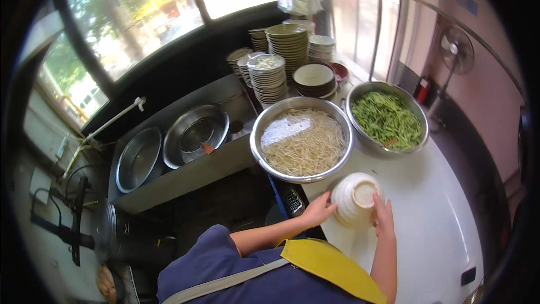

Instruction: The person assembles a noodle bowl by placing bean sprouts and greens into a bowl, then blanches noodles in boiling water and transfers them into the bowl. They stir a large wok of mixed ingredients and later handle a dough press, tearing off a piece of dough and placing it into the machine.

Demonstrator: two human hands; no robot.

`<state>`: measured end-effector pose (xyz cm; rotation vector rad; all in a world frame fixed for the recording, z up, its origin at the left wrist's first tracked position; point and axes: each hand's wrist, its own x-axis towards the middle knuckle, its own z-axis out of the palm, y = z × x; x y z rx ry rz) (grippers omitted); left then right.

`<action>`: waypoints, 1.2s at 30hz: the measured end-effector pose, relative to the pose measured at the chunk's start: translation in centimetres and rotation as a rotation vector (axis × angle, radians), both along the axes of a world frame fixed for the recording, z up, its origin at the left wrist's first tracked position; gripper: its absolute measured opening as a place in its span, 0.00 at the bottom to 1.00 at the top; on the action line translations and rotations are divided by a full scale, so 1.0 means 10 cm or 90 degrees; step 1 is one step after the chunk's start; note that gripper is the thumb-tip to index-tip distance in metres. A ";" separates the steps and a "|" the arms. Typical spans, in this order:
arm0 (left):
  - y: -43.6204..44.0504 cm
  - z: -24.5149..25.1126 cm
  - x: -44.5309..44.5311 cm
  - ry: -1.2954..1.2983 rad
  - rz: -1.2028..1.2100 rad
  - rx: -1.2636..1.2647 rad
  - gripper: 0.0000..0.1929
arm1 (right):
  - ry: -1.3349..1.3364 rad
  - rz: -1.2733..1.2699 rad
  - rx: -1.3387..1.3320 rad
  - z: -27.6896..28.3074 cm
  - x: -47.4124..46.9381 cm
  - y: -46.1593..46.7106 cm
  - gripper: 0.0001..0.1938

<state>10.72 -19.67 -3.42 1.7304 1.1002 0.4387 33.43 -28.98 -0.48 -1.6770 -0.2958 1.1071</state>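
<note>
Both my hands hold a tilted stack of nested white bowls (356,198), with a round base ring facing up. My left hand (318,210) grips the stack's left side. My right hand (383,215) is on its right side, fingers along the base and wall. The bowls are over the near part of a white countertop (426,202). Just beyond them stands a large steel basin (258,156) of pale bean sprouts (308,147) in water. To its right, a second steel basin (424,137) holds shredded green vegetables (388,120).
Tall bowl stacks (288,48) and a film-topped bowl stack (268,79) stand behind the basins, near dark-sided bowls (315,77). At left, a steel sink (219,173) holds two metal basins. A pedestal fan (457,50) stands at right. A small black object (468,276) lies near the counter's edge.
</note>
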 end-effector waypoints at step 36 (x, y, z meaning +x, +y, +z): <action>-0.45 -0.24 -0.58 0.058 -0.352 -0.283 0.21 | 0.063 0.201 0.080 -0.04 -1.32 -1.47 0.23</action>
